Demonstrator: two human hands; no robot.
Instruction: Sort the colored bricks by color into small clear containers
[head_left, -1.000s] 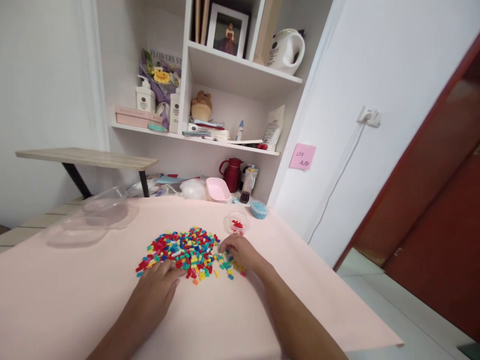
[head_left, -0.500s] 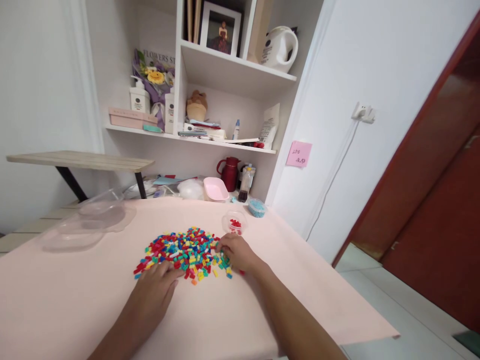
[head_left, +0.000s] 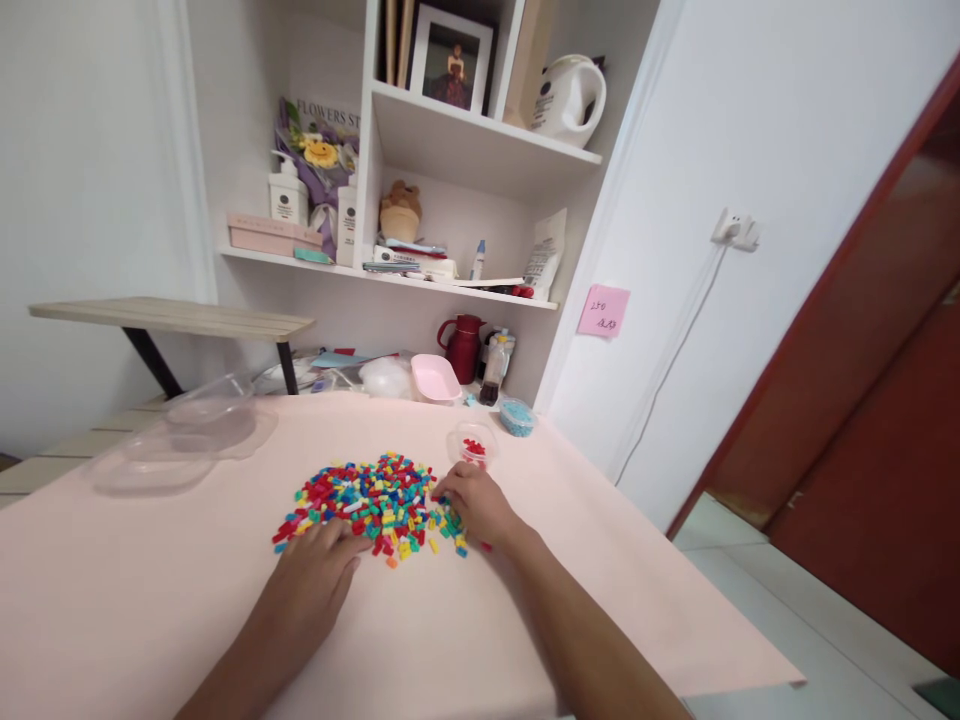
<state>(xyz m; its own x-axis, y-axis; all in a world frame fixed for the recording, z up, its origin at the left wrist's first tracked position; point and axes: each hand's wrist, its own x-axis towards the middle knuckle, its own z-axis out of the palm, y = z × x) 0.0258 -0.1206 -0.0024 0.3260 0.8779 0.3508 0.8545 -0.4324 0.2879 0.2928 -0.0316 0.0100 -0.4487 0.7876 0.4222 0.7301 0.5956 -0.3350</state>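
A loose pile of small multicoloured toy bricks (head_left: 367, 500) lies spread on the pink tablecloth. My left hand (head_left: 322, 565) rests at the pile's near left edge, palm down, thumb reaching right along the bricks; its fingers look apart, with nothing visible in them. At the pile's right side, my right hand (head_left: 478, 502) has its fingers bent together, tips down against the bricks. Whatever lies between those fingertips is too small to make out. Just beyond the right hand stands a small clear tub (head_left: 474, 447) with red bricks inside. Some bricks are hidden beneath both hands.
A round tub of light blue pieces (head_left: 517, 417) stands at the back right. Clear plastic containers (head_left: 157, 465) sit at the left. Behind are a pink tray (head_left: 436, 378), a red jug (head_left: 462, 348) and a bottle (head_left: 493, 370). A small wooden stand (head_left: 172, 317) rises back left.
The view has shifted slightly, so the scene sits a little further right. Both hands stay at almost the same places on the pile, with the right fingertips moving only slightly.
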